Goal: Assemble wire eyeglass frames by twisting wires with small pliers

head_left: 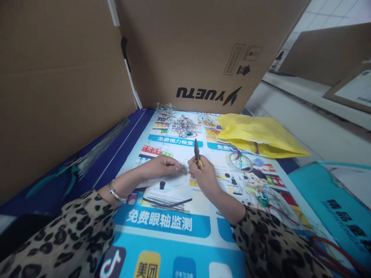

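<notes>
My right hand [203, 175] is closed round small pliers [197, 152] with yellow handles, their dark jaws pointing away from me. My left hand [162, 166] is pinched shut on a thin wire [182, 173] that loops down toward me between the two hands. Both hands rest close together over a printed poster [168, 227] that covers the table. I wear leopard-print sleeves and a silver bangle [115, 192] on the left wrist.
Teal-handled pliers [62, 175] and a bundle of straight wires [102, 144] lie at the left. A yellow bag [257, 133] and a tape roll [241, 161] sit right of my hands. Cardboard walls [203, 46] stand behind. Small wire pieces [185, 125] are piled at the far end.
</notes>
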Motion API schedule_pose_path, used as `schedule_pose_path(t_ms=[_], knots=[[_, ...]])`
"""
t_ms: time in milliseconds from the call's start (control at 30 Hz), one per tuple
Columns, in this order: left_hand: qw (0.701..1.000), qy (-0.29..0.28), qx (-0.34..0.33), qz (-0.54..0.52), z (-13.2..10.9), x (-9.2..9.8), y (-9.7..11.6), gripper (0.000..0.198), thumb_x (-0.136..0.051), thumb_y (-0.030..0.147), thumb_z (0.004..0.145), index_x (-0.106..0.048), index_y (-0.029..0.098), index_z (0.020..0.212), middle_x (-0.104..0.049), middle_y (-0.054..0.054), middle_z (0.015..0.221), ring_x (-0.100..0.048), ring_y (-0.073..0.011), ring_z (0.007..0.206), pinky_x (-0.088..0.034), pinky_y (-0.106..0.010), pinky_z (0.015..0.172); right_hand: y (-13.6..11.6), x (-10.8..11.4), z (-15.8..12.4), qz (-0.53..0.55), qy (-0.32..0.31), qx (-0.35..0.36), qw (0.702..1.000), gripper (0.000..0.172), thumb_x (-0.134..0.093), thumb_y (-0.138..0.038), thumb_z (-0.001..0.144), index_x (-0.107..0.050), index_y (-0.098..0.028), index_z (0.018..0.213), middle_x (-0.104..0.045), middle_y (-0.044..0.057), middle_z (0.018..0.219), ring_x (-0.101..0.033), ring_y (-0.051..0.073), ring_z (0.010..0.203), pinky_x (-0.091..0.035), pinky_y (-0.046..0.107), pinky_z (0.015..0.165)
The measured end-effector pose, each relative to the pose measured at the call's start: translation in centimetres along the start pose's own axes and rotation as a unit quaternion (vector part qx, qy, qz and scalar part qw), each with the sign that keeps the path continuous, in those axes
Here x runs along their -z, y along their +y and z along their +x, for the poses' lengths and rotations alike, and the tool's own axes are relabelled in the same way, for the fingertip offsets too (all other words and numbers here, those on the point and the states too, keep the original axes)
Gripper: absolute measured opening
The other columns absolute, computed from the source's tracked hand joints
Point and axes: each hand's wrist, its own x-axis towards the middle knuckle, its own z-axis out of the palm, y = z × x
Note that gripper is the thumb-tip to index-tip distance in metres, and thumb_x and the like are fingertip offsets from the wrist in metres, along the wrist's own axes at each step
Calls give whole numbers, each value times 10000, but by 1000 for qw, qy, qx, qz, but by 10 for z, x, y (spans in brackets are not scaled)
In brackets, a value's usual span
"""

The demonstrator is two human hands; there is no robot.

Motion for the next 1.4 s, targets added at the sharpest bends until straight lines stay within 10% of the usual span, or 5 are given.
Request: schedule_pose_path(t_ms=[700, 1133, 1400], knots=[[1000, -15, 2, 3, -1, -11, 4, 332, -523, 379, 758, -399, 159, 542, -291, 58, 508, -219, -59, 462, -164, -225, 459, -16, -8, -5, 131, -23, -22, 991, 153, -574, -283, 725, -459, -202, 784, -544, -64, 523, -530, 98, 462, -455, 231, 494], [995, -24, 23, -96, 2, -8, -2, 215, -569, 341, 744, -535, 140, 678, -376, 67, 462, -266, -43, 403, -170, -204, 405, -18, -5, -5, 202, -38, -7, 979, 166, -589, -273, 727, -453, -207, 795, -544, -67, 581, -569, 103, 544, -489, 266, 607], [997, 38, 8, -61, 4, -6, -5, 231, -549, 367, 749, -546, 137, 730, -375, 70, 472, -271, -42, 395, -184, -194, 399, -11, 13, 1, -75, -37, 118, 989, 171, -458, -367, 831, -512, -209, 865, -553, -3, 741, -545, 137, 699, -444, 274, 668]])
